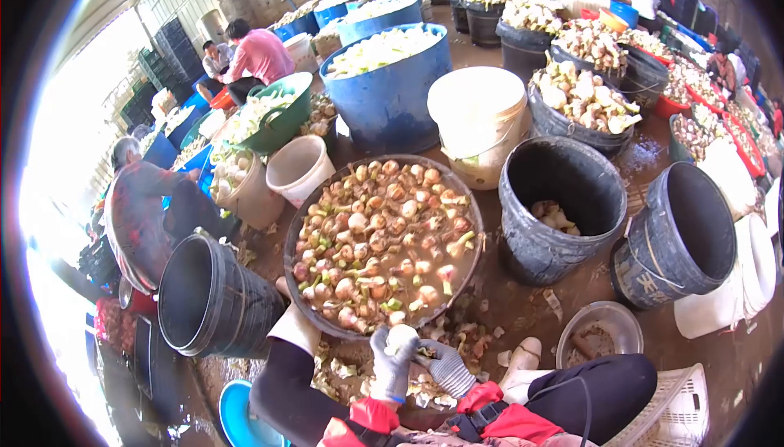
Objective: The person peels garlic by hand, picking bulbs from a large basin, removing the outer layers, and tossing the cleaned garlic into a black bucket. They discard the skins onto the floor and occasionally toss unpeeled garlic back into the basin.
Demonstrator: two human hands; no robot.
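My left hand (391, 372), in a grey knit glove, is closed around a pale, peeled garlic bulb (401, 337) at the near rim of a wide round tub (291, 263). Close beside it, my right hand (448, 370) wears a striped grey glove. Its fingers are curled toward the bulb, and a small dark shape shows at their tips, too small to name. Brownish water fills the tub, with many unpeeled garlic bulbs (358, 222) floating in it, some with green stems. Peelings (347, 369) lie on the floor below my hands.
Black buckets (551, 234) stand to the right and another black bucket (216, 296) to the left. A metal basin (633, 328) and white crate (690, 406) are by my right leg. A blue basin (237, 406) sits at lower left. Several people work farther off.
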